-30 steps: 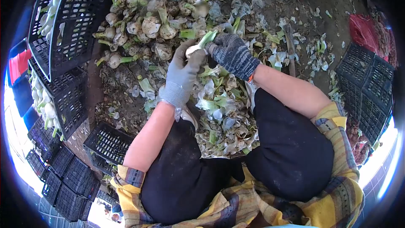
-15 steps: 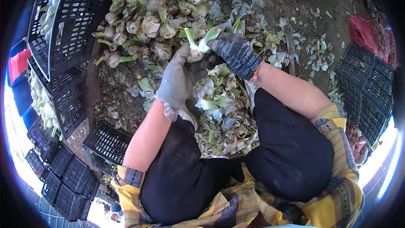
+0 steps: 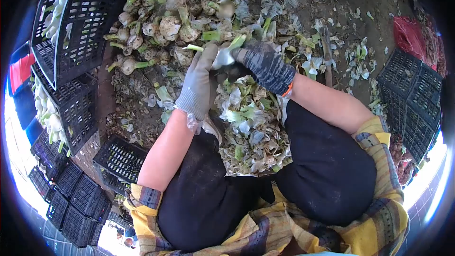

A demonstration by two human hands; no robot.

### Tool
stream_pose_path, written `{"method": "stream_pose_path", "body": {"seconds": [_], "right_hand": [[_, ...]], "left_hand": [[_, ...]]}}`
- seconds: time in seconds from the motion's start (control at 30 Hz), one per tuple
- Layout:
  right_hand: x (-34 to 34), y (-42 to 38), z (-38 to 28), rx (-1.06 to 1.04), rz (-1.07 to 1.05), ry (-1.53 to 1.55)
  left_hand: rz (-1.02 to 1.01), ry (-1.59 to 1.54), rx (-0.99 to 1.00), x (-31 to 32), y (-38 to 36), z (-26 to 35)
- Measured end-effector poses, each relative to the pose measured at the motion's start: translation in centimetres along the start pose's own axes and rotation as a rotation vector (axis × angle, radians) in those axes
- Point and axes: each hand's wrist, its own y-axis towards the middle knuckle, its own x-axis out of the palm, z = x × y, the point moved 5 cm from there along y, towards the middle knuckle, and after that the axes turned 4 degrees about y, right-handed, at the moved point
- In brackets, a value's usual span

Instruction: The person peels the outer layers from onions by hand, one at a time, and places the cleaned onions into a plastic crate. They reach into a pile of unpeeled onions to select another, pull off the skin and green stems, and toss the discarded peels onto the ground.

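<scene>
My left hand (image 3: 196, 83), in a pale grey glove, is closed around an onion. Its bulb is mostly hidden by the fingers, and the cut green stem (image 3: 193, 47) sticks out to the left. My right hand (image 3: 268, 66), in a dark mottled knit glove, pinches a strip of white and green onion skin (image 3: 225, 58) beside the left fingertips. Whether the strip is still joined to the bulb cannot be made out. Below the hands, between my knees, lies a heap of onion peelings (image 3: 251, 128). Unpeeled onions (image 3: 169, 28) with short green stems are piled just beyond.
Black plastic crates (image 3: 90, 23) holding pale stemmed bulbs stand at left, with more stacked crates (image 3: 85, 196) below. Other black crates (image 3: 410, 97) stand at right, near a red mesh bag (image 3: 408, 35). A wooden handle (image 3: 325, 50) rests among scattered peelings on the ground.
The onion has turned in my left hand, so its stem now points left and the bulb is more covered. The skin in my right hand has shifted slightly down and left.
</scene>
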Motion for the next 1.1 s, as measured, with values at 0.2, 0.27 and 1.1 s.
{"method": "stream_pose_path", "body": {"seconds": [0.2,0.27,1.1], "right_hand": [[-0.6,0.1,2.0,0.276,0.018,0.895],[-2.3,0.6,2.9,0.338,0.125,0.972],[1.5,0.2,-0.3,0.355,-0.152,0.265]], "left_hand": [[0.109,0.093,0.029,-1.0,-0.1,1.1],[0.138,0.043,0.067,-1.2,-0.3,1.7],[-0.053,0.745,0.587,-0.9,-0.4,1.8]]}}
